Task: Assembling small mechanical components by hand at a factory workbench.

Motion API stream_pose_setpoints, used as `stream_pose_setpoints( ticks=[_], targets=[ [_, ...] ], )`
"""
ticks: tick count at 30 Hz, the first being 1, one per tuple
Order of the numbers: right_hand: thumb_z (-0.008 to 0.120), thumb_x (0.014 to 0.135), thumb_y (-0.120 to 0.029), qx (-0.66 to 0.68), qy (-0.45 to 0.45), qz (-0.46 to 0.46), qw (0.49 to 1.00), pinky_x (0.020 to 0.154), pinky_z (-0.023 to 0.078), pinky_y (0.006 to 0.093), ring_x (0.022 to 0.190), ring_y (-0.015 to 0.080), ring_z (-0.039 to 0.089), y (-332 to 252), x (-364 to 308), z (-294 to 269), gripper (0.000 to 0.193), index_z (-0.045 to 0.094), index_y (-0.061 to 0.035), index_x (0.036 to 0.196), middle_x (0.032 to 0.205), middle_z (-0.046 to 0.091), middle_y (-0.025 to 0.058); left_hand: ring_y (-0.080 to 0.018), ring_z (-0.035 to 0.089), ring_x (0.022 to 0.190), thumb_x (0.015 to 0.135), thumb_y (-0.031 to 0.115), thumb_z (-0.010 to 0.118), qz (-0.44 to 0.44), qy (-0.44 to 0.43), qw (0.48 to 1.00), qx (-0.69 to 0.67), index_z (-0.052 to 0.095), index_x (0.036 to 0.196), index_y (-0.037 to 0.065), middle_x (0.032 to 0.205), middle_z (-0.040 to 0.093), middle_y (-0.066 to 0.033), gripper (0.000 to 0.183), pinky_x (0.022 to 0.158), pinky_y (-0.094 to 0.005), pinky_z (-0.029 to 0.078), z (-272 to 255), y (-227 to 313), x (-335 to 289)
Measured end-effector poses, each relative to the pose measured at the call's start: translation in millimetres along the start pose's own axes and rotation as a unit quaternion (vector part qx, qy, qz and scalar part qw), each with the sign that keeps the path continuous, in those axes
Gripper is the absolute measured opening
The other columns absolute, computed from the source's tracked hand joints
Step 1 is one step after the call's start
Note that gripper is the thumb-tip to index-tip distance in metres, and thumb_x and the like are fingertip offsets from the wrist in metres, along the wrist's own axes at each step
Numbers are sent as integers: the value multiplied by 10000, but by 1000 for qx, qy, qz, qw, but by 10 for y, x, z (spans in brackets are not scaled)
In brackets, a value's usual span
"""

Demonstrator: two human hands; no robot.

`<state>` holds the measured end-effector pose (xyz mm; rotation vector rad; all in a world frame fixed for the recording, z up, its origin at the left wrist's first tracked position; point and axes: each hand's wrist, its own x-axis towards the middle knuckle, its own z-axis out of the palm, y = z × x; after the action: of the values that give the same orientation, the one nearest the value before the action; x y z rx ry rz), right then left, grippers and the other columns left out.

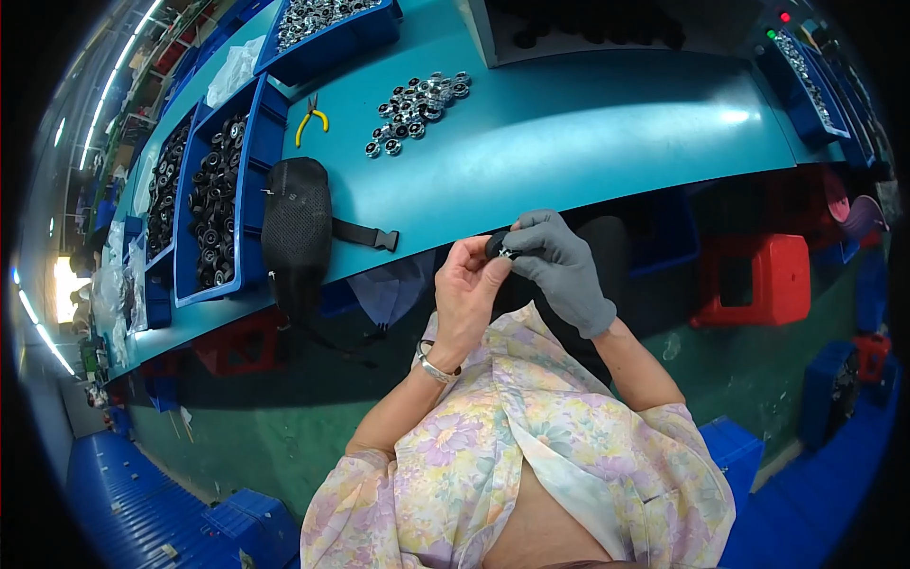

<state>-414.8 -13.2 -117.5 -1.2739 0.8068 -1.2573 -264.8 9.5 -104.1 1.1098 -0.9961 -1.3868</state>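
My bare left hand (464, 289) and my right hand (559, 270), in a grey glove, meet over my lap just off the table's near edge. Between their fingertips is a small round black part (497, 245) with a bit of shiny metal showing. Fingers of both hands close around it, hiding most of its shape. Beyond them on the teal table (588, 142) lies a loose group of chrome and black round parts (412, 109). Yellow-handled pliers (311, 121) rest to the left of that group.
A black mesh bag (297, 218) with a buckled strap sits at the table's left edge. Behind it stands a blue bin (248, 161) of black round parts; another blue bin (332, 43) holds chrome ones. A red stool (758, 282) is at the right.
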Motion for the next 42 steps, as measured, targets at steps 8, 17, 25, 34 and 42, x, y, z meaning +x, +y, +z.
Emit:
stream_pose_setpoints(
  ticks=[8, 17, 25, 34, 42],
  targets=[
    [697, 818, 1, 133, 27, 55, 989, 869, 468, 261, 1002, 126, 550, -156, -103, 77, 333, 582, -48, 1127, 1068, 539, 38, -81, 555, 878, 937, 146, 633, 104, -25, 992, 73, 519, 1165, -33, 1037, 585, -32, 312, 815, -224, 462, 72, 98, -138],
    [647, 829, -63, -57, 47, -34, 997, 794, 470, 293, 888, 172, 567, 137, -212, 165, 298, 555, -20, 1110, 1014, 555, 82, -278, 595, 834, 931, 53, 556, 200, -29, 905, 375, 474, 1231, -24, 1012, 541, -169, 320, 735, -334, 488, 1, 121, -198],
    [586, 826, -31, -117, 96, -19, 988, 719, 476, 307, 786, 194, 568, 362, -231, 377, 187, 555, -15, 1009, 904, 566, 90, -364, 573, 861, 936, -8, 463, 209, 29, 876, 433, 442, 1204, -49, 1003, 522, -213, 271, 760, -394, 483, -53, -260, -186],
    [556, 855, -12, -181, 181, -8, 967, 688, 464, 286, 757, 146, 556, 612, -198, 497, 91, 570, -18, 945, 842, 575, 61, -420, 575, 855, 965, 70, 464, 200, 74, 870, 446, 474, 1099, -46, 937, 549, -244, 178, 728, -439, 474, -82, -429, -97],
    [566, 902, -39, 16, 151, 125, 980, 727, 484, 236, 845, 79, 569, 666, -275, 414, 160, 594, -11, 1057, 972, 623, 27, -317, 632, 740, 938, 49, 521, 4, 96, 966, 238, 490, 1087, -29, 807, 594, -175, 171, 659, -383, 491, -100, -407, -67]
  ],
)
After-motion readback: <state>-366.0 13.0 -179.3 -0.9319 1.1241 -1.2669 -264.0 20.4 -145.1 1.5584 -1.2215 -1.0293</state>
